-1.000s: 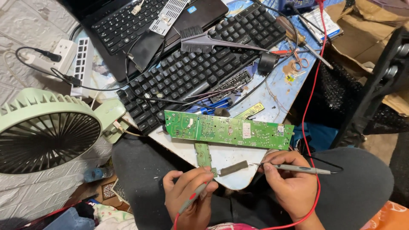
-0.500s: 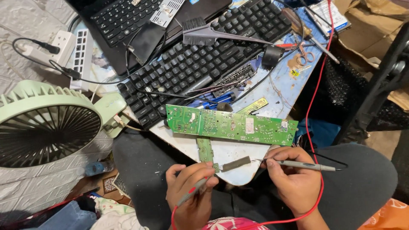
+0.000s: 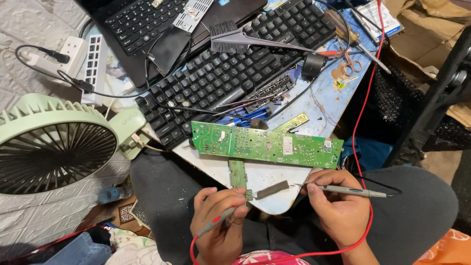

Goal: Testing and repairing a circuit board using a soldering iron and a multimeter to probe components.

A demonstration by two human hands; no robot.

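Observation:
A long green circuit board (image 3: 267, 145) lies across a white board (image 3: 274, 203) on my lap, with a narrow green strip (image 3: 239, 176) hanging down from it. My left hand (image 3: 221, 221) grips a grey test probe with a red band (image 3: 218, 224) and a red lead, its tip at the strip's lower end. My right hand (image 3: 338, 208) pinches a second grey probe (image 3: 343, 190) with a black lead, the tip pointing left toward a small grey piece (image 3: 273, 189) beside the strip.
A pale green fan (image 3: 54, 142) stands at the left. Behind the board lie a black keyboard (image 3: 221, 73), a laptop (image 3: 147, 19), a grey brush (image 3: 245, 37), a white power strip (image 3: 81, 59) and scissors (image 3: 351, 66). A red wire (image 3: 365, 103) runs down the right side.
The view has shifted slightly, so the board and table sit a little higher. Both hands keep their probes near the strip's lower end with little movement.

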